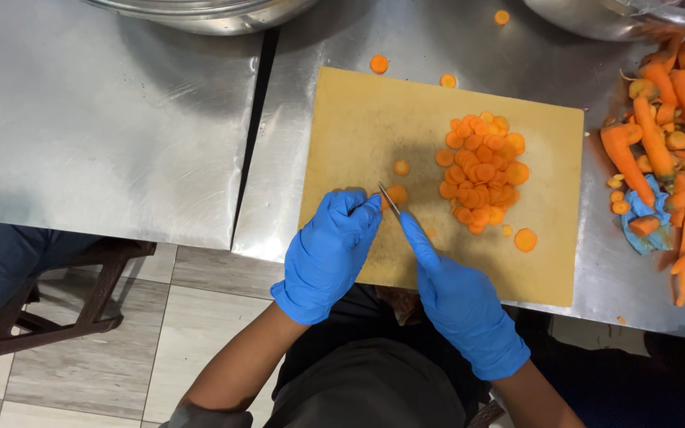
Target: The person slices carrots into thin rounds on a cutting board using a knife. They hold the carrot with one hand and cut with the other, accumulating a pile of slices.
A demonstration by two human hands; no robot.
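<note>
Your right hand [463, 305], in a blue disposable glove, was closed around the handle of a narrow steel knife [388, 199], with the forefinger stretched along the blade's back. The blade's tip rested on the last short stub of orange carrot [396, 194] near the front edge of the tan rectangular cutting board [358, 119]. Your left hand [328, 252], gloved the same blue, curled beside the stub, fingertips bent down just at its left; whether they actually pinched it I could not tell. A heap of round orange carrot slices [481, 170] lay right of the knife on the board, with a few loose discs nearby. Whole unpeeled carrots [675, 143] were piled at the far right on the steel table [105, 127], over a blue cloth [645, 212].
</note>
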